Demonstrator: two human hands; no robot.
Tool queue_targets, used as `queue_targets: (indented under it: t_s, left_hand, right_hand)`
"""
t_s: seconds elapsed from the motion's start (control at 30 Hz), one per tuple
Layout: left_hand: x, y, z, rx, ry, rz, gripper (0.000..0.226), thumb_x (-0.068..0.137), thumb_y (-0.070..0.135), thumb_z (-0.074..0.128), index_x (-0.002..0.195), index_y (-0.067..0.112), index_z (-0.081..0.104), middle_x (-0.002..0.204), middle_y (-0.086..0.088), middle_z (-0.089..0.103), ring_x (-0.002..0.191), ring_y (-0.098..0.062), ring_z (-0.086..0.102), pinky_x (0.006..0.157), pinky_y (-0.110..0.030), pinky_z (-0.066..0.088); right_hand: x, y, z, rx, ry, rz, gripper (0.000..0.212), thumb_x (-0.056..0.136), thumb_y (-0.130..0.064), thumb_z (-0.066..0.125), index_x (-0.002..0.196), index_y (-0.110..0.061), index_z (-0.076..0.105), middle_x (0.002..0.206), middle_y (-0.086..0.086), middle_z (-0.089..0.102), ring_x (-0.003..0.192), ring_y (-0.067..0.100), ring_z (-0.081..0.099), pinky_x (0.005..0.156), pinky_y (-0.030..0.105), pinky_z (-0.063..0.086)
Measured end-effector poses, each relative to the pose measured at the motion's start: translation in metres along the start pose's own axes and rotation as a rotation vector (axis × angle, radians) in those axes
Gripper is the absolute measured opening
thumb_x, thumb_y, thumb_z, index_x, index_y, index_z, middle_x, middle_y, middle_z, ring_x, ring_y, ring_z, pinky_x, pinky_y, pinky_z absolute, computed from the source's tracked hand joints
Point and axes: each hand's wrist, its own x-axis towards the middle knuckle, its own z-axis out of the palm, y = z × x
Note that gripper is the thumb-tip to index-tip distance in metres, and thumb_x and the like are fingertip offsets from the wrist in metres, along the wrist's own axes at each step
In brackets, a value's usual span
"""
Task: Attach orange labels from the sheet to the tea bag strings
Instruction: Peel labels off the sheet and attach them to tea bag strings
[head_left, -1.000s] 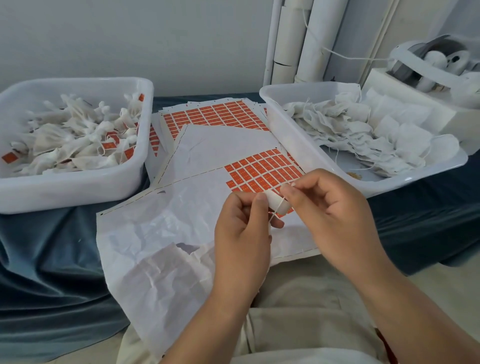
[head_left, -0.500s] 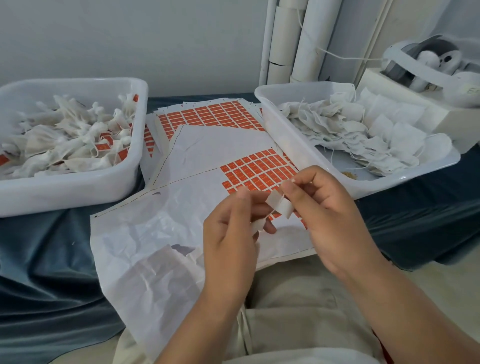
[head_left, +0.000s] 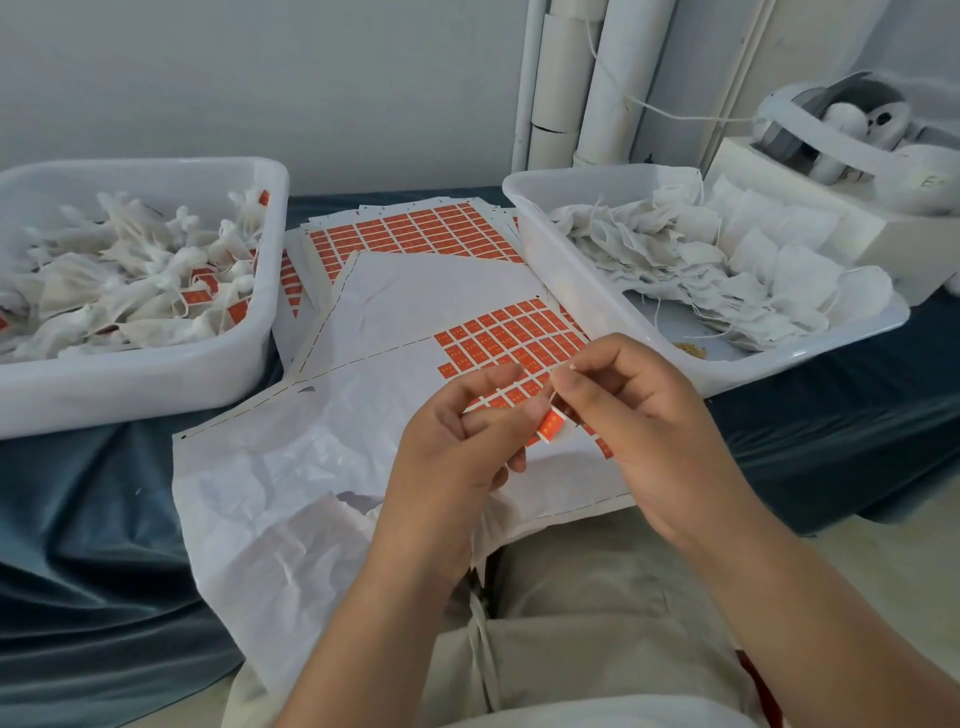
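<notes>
Nearest is the lap in beige trousers (head_left: 597, 623); the crumpled near edge of the white sheet (head_left: 322, 452) spills over it and hangs past the lip of the blue cloth (head_left: 78, 519). Above the lap the two hands meet, raised off the paper. The left hand (head_left: 452, 462) has its fingers curled, the thumb tip and a fingertip pinching the left edge of one orange label (head_left: 549, 427), orange face up; whether a tea bag lies in that palm cannot be told. The right hand (head_left: 654, 431) comes in from the right, thumb and forefinger closed on a thin white string (head_left: 555, 399) that runs down from their tips to the label's top edge; its other fingers fold loosely behind. The label sits just between the two thumbs, over the lowest rows of the orange block on the sheet's right part.

Left of the hands the sheet is bare backing, open room out to its dotted edge; on the right its edge ends close beside the right wrist, with blue cloth beyond.

Farther off, the left tub (head_left: 130, 384) holds labelled tea bags (head_left: 130, 280), its near corner just beside the sheet; the right tub (head_left: 566, 280) holds plain tea bags (head_left: 701, 260), its long wall running along the orange block. Between the tubs lies a stack of full label sheets (head_left: 410, 234); at the wall stand white tubes (head_left: 561, 88), with a white box (head_left: 883, 244) far right.
</notes>
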Motion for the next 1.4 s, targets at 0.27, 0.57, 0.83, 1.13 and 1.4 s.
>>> queue_targets:
  t_s: [0.27, 0.57, 0.83, 1.13, 1.4]
  left_hand:
    - [-0.001, 0.002, -0.002, 0.062, -0.083, 0.052, 0.028, 0.074, 0.024, 0.085, 0.099, 0.013, 0.08, 0.072, -0.006, 0.076, 0.056, -0.004, 0.062, 0.056, -0.011, 0.046]
    - [0.001, 0.006, -0.017, 0.28, -0.071, 0.074, 0.008, 0.091, 0.025, 0.079, 0.088, 0.024, 0.086, 0.088, 0.001, 0.08, 0.082, -0.009, 0.071, 0.075, -0.022, 0.054]
    - [-0.002, 0.007, -0.011, 0.225, 0.012, 0.091, 0.018, 0.098, 0.024, 0.07, 0.086, 0.025, 0.083, 0.079, 0.001, 0.075, 0.071, -0.007, 0.06, 0.057, -0.017, 0.044]
    - [-0.005, 0.012, -0.009, 0.373, 0.007, 0.14, 0.017, 0.099, 0.024, 0.072, 0.086, 0.025, 0.083, 0.077, 0.006, 0.076, 0.066, 0.0, 0.064, 0.059, -0.012, 0.047]
    - [0.005, 0.031, -0.022, 0.667, 0.272, 0.255, 0.017, 0.104, 0.029, 0.062, 0.088, 0.03, 0.068, 0.076, 0.016, 0.075, 0.068, -0.003, 0.071, 0.065, -0.019, 0.053]
  right_hand:
    - [0.001, 0.007, -0.002, -0.123, 0.022, -0.03, 0.016, 0.093, -0.038, 0.073, 0.093, -0.023, 0.071, 0.09, 0.011, 0.072, 0.089, 0.034, 0.068, 0.084, 0.043, 0.058]
    - [0.001, 0.015, 0.007, -0.115, -0.007, 0.04, 0.024, 0.093, -0.059, 0.067, 0.104, -0.037, 0.071, 0.092, -0.003, 0.072, 0.091, 0.018, 0.07, 0.088, 0.042, 0.06]
    - [-0.005, 0.011, 0.008, -0.491, -0.22, -0.085, 0.031, 0.108, -0.051, 0.049, 0.083, -0.037, 0.06, 0.073, -0.005, 0.064, 0.07, 0.015, 0.064, 0.065, 0.019, 0.048]
    - [-0.009, 0.008, 0.009, -0.456, -0.224, 0.014, 0.036, 0.107, -0.039, 0.043, 0.075, -0.024, 0.054, 0.068, 0.004, 0.056, 0.062, 0.02, 0.053, 0.059, 0.021, 0.044]
    - [-0.009, 0.012, 0.01, -0.444, -0.199, -0.003, 0.038, 0.111, -0.046, 0.037, 0.097, -0.033, 0.069, 0.074, 0.0, 0.063, 0.071, 0.017, 0.062, 0.068, 0.028, 0.051]
